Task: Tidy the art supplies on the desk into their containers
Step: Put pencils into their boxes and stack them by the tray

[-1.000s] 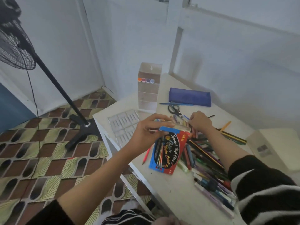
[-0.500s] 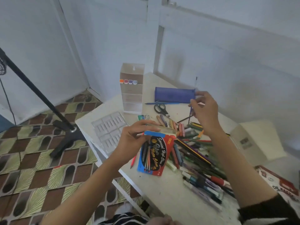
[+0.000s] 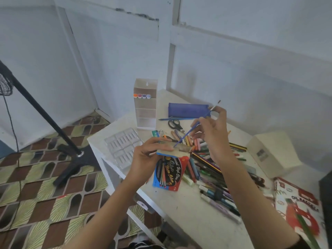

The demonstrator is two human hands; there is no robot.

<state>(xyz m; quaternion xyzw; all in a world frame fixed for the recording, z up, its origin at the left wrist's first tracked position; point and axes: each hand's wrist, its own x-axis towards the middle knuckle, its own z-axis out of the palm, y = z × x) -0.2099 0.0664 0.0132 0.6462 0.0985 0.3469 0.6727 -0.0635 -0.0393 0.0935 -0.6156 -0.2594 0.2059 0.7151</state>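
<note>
My left hand [image 3: 146,155] grips the open top of a blue and red pencil box [image 3: 168,172], held tilted above the desk's front left part. My right hand [image 3: 212,131] pinches a thin blue paintbrush [image 3: 195,126] with its bristle end up and its lower tip at the box's open mouth. A heap of loose pencils, pens and markers [image 3: 213,169] lies on the white desk [image 3: 181,212] to the right of the box.
At the back stand a clear marker organizer [image 3: 145,105], a blue pencil case [image 3: 187,110] and scissors [image 3: 174,124]. A clear plastic tray [image 3: 123,146] lies at the left edge. A cream box [image 3: 273,153] and an oil pastel box [image 3: 298,209] sit right. A fan stand [image 3: 71,151] is on the floor.
My right hand lifted a blue paintbrush from the back of the pile and brought its lower end down to the box mouth. My left hand kept holding the box.
</note>
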